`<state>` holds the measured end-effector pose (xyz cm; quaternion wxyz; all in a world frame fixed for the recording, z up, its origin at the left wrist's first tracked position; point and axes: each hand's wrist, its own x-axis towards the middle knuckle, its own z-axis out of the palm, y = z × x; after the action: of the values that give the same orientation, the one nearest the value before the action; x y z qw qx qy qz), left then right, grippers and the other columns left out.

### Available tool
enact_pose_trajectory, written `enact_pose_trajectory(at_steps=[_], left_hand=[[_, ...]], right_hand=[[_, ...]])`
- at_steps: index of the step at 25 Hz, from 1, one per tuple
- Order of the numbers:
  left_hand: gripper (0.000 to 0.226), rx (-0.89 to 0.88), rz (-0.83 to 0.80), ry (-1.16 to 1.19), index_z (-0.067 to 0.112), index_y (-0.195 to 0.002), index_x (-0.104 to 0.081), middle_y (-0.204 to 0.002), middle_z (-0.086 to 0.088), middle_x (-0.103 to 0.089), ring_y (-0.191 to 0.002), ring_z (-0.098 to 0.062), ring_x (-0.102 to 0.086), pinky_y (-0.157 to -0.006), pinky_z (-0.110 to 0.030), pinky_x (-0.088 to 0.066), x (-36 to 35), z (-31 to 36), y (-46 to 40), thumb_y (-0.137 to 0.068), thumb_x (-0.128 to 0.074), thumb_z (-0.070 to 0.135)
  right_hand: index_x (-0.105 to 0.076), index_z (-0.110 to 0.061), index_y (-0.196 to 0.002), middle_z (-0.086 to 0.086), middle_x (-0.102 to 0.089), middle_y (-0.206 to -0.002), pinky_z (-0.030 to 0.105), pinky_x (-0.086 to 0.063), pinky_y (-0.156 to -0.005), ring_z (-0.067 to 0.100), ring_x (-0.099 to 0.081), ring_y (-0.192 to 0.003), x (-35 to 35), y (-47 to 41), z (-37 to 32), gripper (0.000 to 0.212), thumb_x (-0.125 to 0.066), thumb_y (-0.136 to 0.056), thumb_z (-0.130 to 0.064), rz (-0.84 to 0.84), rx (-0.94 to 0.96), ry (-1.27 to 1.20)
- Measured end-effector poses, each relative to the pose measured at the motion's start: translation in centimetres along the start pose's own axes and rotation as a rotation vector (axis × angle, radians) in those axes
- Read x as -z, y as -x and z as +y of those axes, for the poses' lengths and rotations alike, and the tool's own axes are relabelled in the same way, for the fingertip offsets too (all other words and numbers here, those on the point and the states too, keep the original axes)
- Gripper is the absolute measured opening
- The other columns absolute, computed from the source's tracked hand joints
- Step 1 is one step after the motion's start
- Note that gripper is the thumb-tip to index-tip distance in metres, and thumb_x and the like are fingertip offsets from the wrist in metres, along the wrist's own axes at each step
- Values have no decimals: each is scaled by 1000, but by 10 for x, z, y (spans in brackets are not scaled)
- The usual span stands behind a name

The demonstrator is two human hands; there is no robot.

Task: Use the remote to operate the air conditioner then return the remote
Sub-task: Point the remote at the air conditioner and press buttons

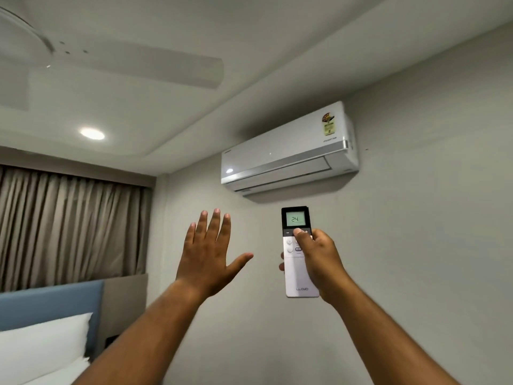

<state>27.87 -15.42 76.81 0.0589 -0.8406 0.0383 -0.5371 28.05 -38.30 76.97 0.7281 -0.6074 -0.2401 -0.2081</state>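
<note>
A white split air conditioner [288, 151] hangs high on the grey wall, its louvre closed. Below it my right hand [319, 257] grips a white remote [298, 279] with a dark top, held upright and pointed at the unit. Its lit screen reads 24, and my thumb rests on the buttons just under the screen. My left hand [208, 254] is raised to the left of the remote, palm forward, fingers spread, holding nothing.
A white ceiling fan [116, 62] blurs overhead at the upper left, with a round ceiling light [92, 133] beyond it. Beige curtains [69, 226] cover the left wall. A blue headboard [50, 304] and white pillow [41, 345] sit at the lower left.
</note>
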Motion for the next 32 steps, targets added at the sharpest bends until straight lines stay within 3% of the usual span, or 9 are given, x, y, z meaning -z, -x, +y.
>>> enact_pose_trajectory(at_steps=[2,7,11,15,21,26,32], left_hand=[[96,-4,11,18,20,-144,19,-156,-4,19,-144,-25,22,-114,-41,13,-2,15,-7,-73,3,83],[97,-21,66,94,20,-144,17,-156,-4,17,-144,-25,20,-115,-41,12,0,42,-24,-73,0,84],[97,-27,122,129,19,-145,13,-157,-4,11,-146,-26,14,-117,-43,7,3,53,-35,-75,-5,84],[98,-30,134,135,19,-146,11,-158,-6,8,-146,-27,12,-118,-44,5,4,58,-39,-75,-8,84],[99,-15,130,102,19,-146,14,-159,-6,10,-146,-27,14,-117,-44,6,2,55,-35,-75,-7,85],[99,17,162,79,21,-148,7,-159,-8,6,-146,-30,9,-116,-50,3,2,51,-35,-75,-8,85],[98,53,163,75,23,-148,6,-160,-10,4,-147,-32,8,-116,-54,1,-2,44,-38,-75,-10,86]], right_hand=[[-55,-12,-99,6,-74,-64,33,-58,-44,29,-72,-53,11,1,-8,23,-52,-96,-34,8,23,-3],[-53,-18,-103,19,-71,-84,48,-61,-60,37,-74,-64,35,2,-22,22,-48,-98,-38,30,50,-7],[-52,-18,-103,18,-69,-83,45,-61,-57,35,-72,-60,46,3,-27,24,-47,-98,-40,43,53,50],[-50,-14,-100,19,-66,-80,40,-58,-53,33,-68,-55,51,3,-31,14,-45,-93,-25,42,32,52],[-48,-16,-101,20,-67,-87,50,-60,-63,33,-71,-59,49,-1,-33,11,-44,-93,-22,43,-19,61],[-57,-19,-107,17,-72,-93,34,-58,-51,28,-74,-61,46,-3,-35,15,-50,-98,-29,29,33,6],[-56,-13,-99,18,-72,-84,32,-57,-47,27,-71,-55,36,-2,-34,14,-48,-98,-24,62,38,18]])
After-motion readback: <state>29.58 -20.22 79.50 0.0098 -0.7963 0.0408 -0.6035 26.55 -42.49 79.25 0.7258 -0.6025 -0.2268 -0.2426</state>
